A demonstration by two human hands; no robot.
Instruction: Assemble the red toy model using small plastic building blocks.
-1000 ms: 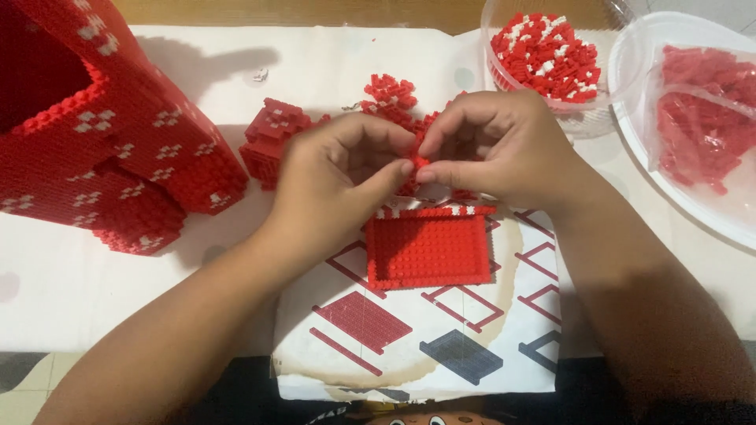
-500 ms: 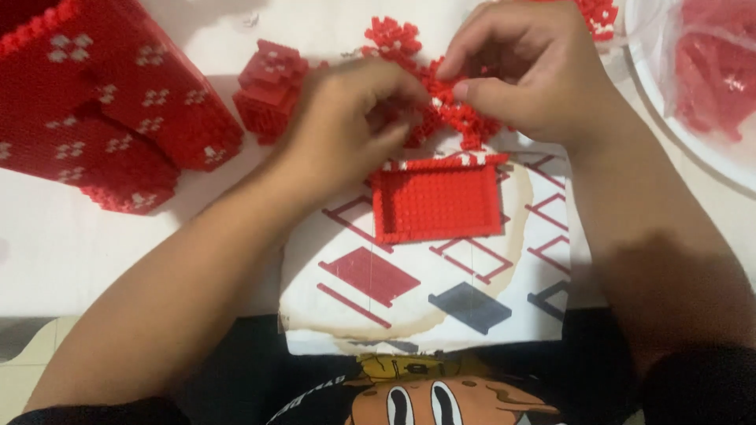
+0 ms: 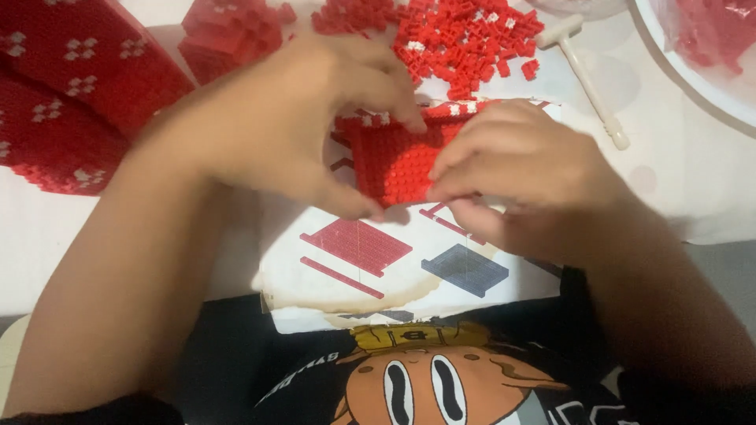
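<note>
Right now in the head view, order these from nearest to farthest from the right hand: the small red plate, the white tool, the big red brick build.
1. small red plate: touching the right hand, at its fingertips.
2. white tool: above it, apart.
3. big red brick build: far left, beyond the left hand.

Studded red plastic brick panel (image 3: 398, 161) on a matt, stained paper sheet (image 3: 394, 267).

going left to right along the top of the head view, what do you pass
large red brick-built block with white flower marks → small red brick stack → loose pile of red bricks → white plastic T-shaped tool → white bowl rim
</note>
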